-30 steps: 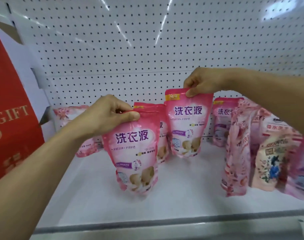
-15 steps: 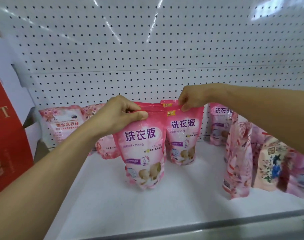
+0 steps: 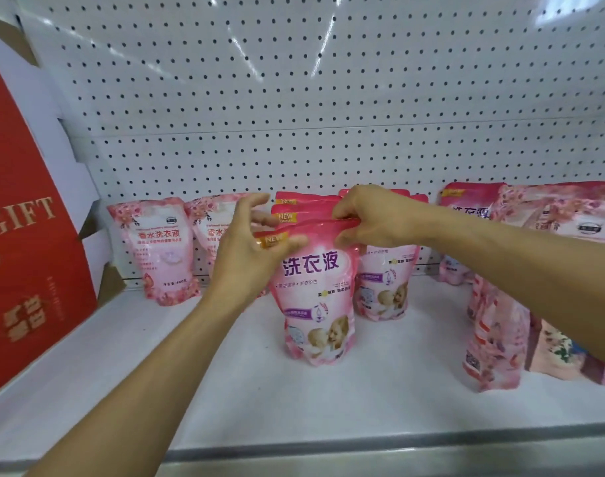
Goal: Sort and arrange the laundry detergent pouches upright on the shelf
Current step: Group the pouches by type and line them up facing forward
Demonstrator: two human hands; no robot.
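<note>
A pink detergent pouch (image 3: 314, 297) with purple lettering stands upright on the white shelf (image 3: 328, 401), in front of two like pouches whose tops (image 3: 289, 208) show behind it. My right hand (image 3: 373, 218) pinches the right part of its top seam. My left hand (image 3: 252, 246) has its fingers spread, and only the thumb touches the pouch's top left corner. Another matching pouch (image 3: 385, 287) stands just behind to the right, partly hidden by my right wrist.
Two pale pink pouches (image 3: 159, 249) lean against the pegboard back wall (image 3: 328, 98) at the left. Floral pouches (image 3: 494, 339) crowd the right side, with a pink one (image 3: 466, 232) behind them. A red gift box (image 3: 22, 253) borders the shelf's left end.
My left hand has loosened its grip on the front pouch and spread its fingers. My right hand has left the pouch behind and taken the front pouch's top seam.
</note>
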